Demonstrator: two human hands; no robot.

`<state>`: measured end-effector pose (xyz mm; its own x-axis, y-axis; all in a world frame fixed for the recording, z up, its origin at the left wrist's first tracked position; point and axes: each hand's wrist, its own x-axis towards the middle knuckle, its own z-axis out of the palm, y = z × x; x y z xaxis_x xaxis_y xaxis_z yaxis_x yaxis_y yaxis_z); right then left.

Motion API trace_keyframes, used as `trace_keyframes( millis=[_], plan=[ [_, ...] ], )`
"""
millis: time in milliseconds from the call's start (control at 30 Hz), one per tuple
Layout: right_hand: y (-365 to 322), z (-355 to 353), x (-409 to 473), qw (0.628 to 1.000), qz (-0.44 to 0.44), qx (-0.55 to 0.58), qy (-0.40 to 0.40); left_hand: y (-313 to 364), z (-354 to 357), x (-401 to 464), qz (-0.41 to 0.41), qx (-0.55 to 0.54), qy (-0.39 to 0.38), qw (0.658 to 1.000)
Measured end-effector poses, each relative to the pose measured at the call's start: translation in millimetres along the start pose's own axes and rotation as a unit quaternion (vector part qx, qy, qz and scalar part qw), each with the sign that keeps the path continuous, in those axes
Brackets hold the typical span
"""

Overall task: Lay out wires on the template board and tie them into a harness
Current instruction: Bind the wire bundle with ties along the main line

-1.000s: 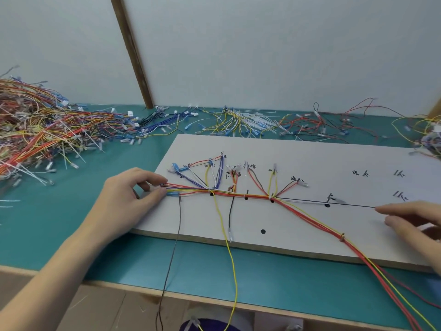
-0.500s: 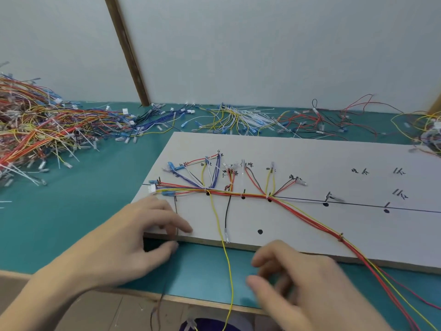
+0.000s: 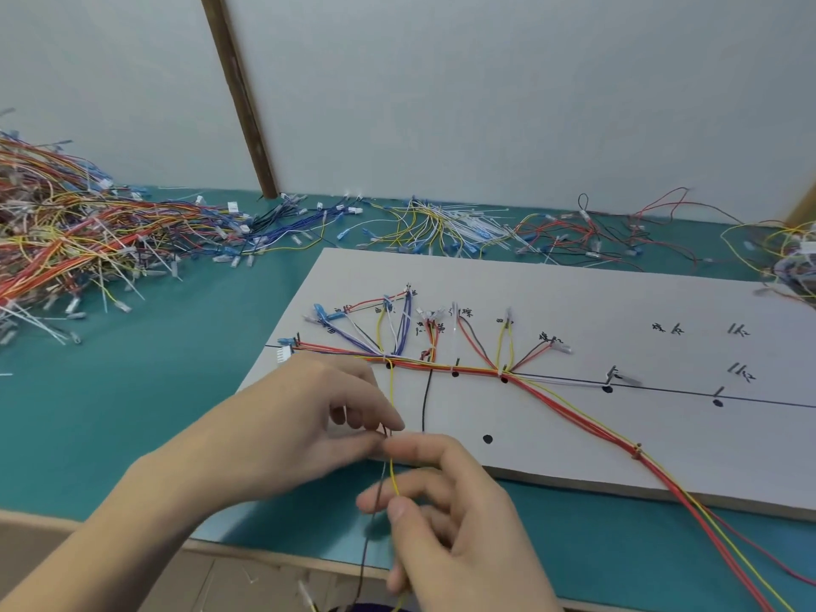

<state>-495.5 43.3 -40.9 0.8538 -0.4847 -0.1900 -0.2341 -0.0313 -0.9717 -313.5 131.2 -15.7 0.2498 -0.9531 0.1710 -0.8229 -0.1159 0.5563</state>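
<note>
**Head view: both hands meet on two loose wires at the board's near edge**

Heaped at far left on the teal table (image 3: 132,390), a tangled stock of wires (image 3: 66,240), kept within reach but off the work surface, presumably so strands can be drawn one at a time. Further along the back edge, smaller sorted bunches of wires (image 3: 441,227), grouped by colour, likely for quick picking.

Nearer, left hand (image 3: 300,430) with fingers curled, thumb and forefinger pinching a dark wire (image 3: 374,510) just at the near edge of the template board (image 3: 574,302); probably held there to keep the strand from sliding off while being sorted from its neighbour. Just right of it, a yellow wire (image 3: 391,404) dropping from the trunk of the harness (image 3: 441,369) past the board edge.

Right hand (image 3: 446,519) curled below, thumb and forefinger closing on that yellow wire and the dark one alongside (exact contact blurred). Judged as gathering the two dangling strands to route them back along the drawn line.

Rightward, laid wires fanned to marked branch points, already tied at a few black dots; a red-and-yellow bundle (image 3: 636,448) running off the board's right front, bound once, still to be laid.
</note>
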Motion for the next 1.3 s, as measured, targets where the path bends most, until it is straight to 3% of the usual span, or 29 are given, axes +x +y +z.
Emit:
trace_keyframes(
  millis=[200, 300, 400, 500, 633, 767, 933, 1133, 1300],
  plan=[
    [-19, -8, -4, 0.963, 0.080, 0.232, -0.114, -9, -8, 15, -0.066, -0.057, -0.079, 0.993],
    [-28, -15, -8, 0.911, 0.102, 0.366, -0.159, -12, -8, 22, -0.086, -0.091, -0.092, 0.988],
    [-37, -36, -9, 0.878, 0.108, 0.424, -0.195, -15, -8, 29, -0.079, -0.084, -0.086, 0.990],
    [-42, -61, -9, 0.911, 0.104, 0.354, -0.184, -16, -9, 33, -0.085, -0.076, -0.080, 0.990],
    [-39, -90, -13, 0.987, 0.072, 0.086, -0.114, -15, -8, 38, -0.084, -0.061, -0.078, 0.991],
    [-35, -117, -12, 0.992, 0.005, -0.124, 0.035, -12, -5, 43, -0.077, -0.039, -0.075, 0.993],
    [-32, -132, -3, 0.984, 0.005, -0.173, 0.041, -1, 1, 54, -0.028, -0.041, -0.077, 0.996],
    [-18, -143, 7, 0.972, 0.016, -0.233, 0.031, 12, 21, 75, 0.023, -0.030, -0.132, 0.990],
    [-8, -145, 13, 0.973, 0.015, -0.226, 0.047, 15, 29, 87, 0.046, -0.071, -0.146, 0.986]
  ],
)
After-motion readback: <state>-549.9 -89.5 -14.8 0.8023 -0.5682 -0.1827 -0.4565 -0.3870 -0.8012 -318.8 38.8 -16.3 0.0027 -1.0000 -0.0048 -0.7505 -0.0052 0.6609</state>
